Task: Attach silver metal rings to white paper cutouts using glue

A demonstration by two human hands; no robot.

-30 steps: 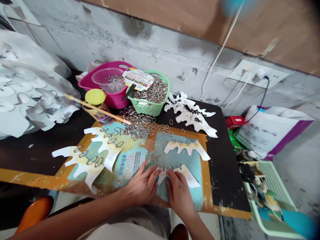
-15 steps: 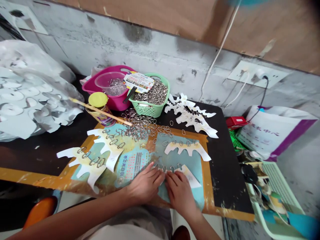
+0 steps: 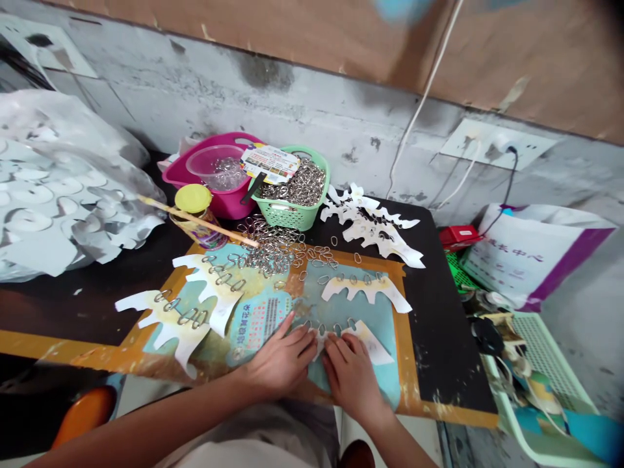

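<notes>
Pressing seems to be the step in hand: both hands meet at the toothed white strip (image 3: 374, 344), which lies on the blue mat (image 3: 387, 383) at the near edge of the dark table (image 3: 439, 364). Left hand (image 3: 285, 361): fingers bunched, one raised and pointing away from the rest. Right hand (image 3: 351, 374): fingers narrow and curled onto the strip's upper edge. Whether either pinches anything cannot be told from where I stand. Judged technique: fingertips low and flat, pressure even beside each ring, strip held square so that no ring skews. Count: four edge rings (image 3: 337, 329) show on the worked strip; one finished-looking strip (image 3: 373, 289) at the right, also with four; two ringed strips (image 3: 182, 335) at the left, near each other. Beyond: one ring heap (image 3: 277, 250), too many to count; two baskets (image 3: 297, 211), one magenta, one green; one yellow-lidded jar (image 3: 194, 199); one stick (image 3: 214, 224); one strip pile (image 3: 385, 240), overlapping, number unclear.
</notes>
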